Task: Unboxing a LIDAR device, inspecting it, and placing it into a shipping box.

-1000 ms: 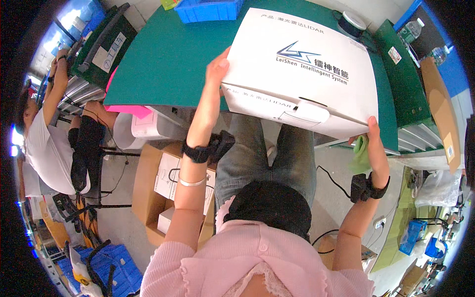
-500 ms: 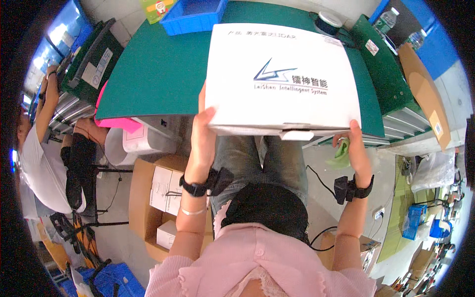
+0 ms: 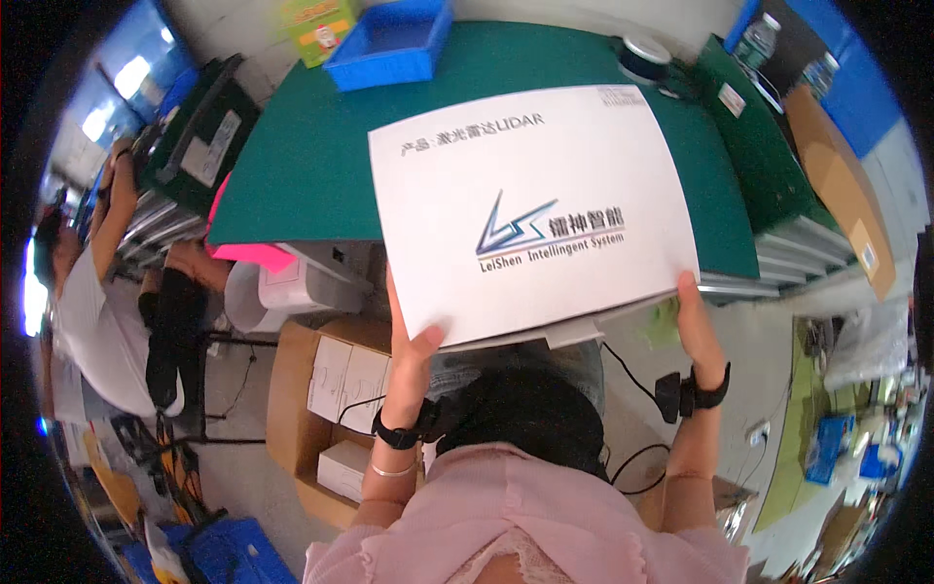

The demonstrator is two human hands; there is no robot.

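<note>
A white cardboard box point(image 3: 535, 282) with a blue logo and dark print on its lid is held up in front of me, over the near edge of the green table. At its lower left corner my left hand point(image 3: 411, 346) grips the side, thumb on the lid and the other fingers mostly hidden. Around the right edge my right hand point(image 3: 689, 311) is closed, its thumb near the lower right corner. A small flap sticks out from the box's near side. Some pale green material point(image 3: 664, 323) shows beside my right hand; whether I touch it is unclear.
On the green table point(image 3: 302, 165) stand a blue plastic bin point(image 3: 384, 66), a green-yellow carton point(image 3: 319, 31) and a round dark device with a white top point(image 3: 644, 58). An open brown carton point(image 3: 297, 438) holding white boxes sits at lower left. Another person point(image 3: 107, 331) sits at far left.
The white box has come nearer to me and lower, and it has turned so its left side sits lower. Both hands have moved with it, still holding it.
</note>
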